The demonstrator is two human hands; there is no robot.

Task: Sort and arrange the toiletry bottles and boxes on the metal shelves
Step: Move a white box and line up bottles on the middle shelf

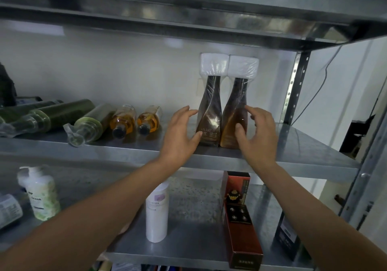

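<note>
Two tall bottles stand upright, side by side and touching, close to the front edge of the middle shelf (303,143). The dark brown bottle (209,111) is on the left and the amber bottle (233,113) on the right, each film-wrapped with a bulky white cap (213,64) on a slim neck.

Here's the danger: that film looks slick. A push from one side only could, I'd judge, topple the pair like dominoes. It could also slide one off the front lip towards the lower shelf (199,247). Uneven pressure is what would do it.

Now the grips. The left grip (180,132) sits just beside the dark bottle's left flank, fingers spread wide and loosely curved, thumb lying over its lower front. The right grip (257,136) mirrors it at the amber bottle's right flank, wide too, thumb across the lower front. Neither closes round a bottle, and I can't tell whether the fingertips actually press the film. So the pair sits between the two grips, bracketed low down.

Well apart to the left, small orange bottles (122,121) and green pump bottles (92,122) lie on their sides. They look likely to roll if anything bumps them.
</note>
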